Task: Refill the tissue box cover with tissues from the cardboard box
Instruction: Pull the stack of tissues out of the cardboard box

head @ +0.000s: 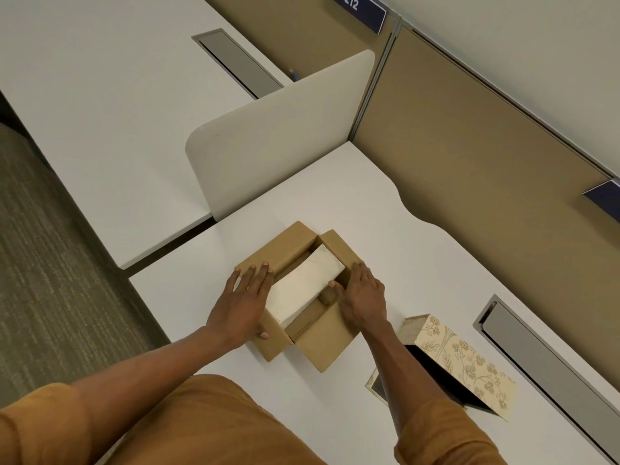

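Note:
A brown cardboard box (322, 344) sits open on the white desk, its flaps spread. A white stack of tissues (302, 290) lies tilted in its opening, one end raised. My left hand (241, 303) rests flat on the left flap, its thumb hooked under the near end of the stack. My right hand (364, 297) lies on the right flap, its thumb touching the stack's side. The floral tissue box cover (469, 360) lies on its side to the right, its dark hollow facing me, partly hidden behind my right forearm.
The white desk (419, 256) ends at tan partition panels behind and right. A grey cable slot (536, 357) runs along the right side. A white divider screen (278, 132) stands behind the box, with a second desk and carpet to the left.

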### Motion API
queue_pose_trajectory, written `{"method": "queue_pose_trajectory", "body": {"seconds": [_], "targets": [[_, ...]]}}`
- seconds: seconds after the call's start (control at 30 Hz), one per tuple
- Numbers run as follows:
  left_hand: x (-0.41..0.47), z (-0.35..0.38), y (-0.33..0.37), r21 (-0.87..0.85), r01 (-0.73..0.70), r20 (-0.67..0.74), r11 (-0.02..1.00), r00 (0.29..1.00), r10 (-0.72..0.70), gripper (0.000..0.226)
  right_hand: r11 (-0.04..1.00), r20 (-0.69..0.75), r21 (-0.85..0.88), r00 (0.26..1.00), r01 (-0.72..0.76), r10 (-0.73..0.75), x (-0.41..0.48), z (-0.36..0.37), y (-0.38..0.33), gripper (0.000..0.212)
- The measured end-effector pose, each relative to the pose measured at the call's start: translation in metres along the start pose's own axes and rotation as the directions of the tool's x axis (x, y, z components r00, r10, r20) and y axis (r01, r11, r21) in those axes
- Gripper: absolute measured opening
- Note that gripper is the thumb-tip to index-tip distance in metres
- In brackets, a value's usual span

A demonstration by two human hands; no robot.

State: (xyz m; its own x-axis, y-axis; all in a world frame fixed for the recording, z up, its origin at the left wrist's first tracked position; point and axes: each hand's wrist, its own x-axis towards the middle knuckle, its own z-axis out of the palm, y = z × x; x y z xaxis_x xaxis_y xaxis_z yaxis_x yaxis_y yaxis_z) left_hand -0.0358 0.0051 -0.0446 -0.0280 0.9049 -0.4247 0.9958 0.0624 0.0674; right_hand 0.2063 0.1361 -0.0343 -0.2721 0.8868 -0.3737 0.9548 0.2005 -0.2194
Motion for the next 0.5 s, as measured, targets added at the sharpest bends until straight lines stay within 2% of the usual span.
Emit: {"method": "queue_pose_trajectory", "body": {"seconds": [0.13,0.23,0.5], "targets": [[0.002,0.002,-0.002,0.022,-0.014,-0.025,1.0,1.0,0.014,0.141,0.997,0.007,0.072,1.0,-0.029,0.028,0.001,0.004,-0.001,0.085],[0.003,0.002,-0.003,0.037,-0.024,-0.032,0.999,0.999,0.025,0.14,0.998,-0.001,0.053,1.0,-0.03,0.03,-0.001,0.007,-0.002,0.09],[0.002,0.003,-0.004,0.039,-0.033,-0.063,0.999,0.997,0.036,0.141,0.997,-0.143,0.074,0.989,-0.023,0.034,-0.026,0.015,-0.043,0.086]]}}
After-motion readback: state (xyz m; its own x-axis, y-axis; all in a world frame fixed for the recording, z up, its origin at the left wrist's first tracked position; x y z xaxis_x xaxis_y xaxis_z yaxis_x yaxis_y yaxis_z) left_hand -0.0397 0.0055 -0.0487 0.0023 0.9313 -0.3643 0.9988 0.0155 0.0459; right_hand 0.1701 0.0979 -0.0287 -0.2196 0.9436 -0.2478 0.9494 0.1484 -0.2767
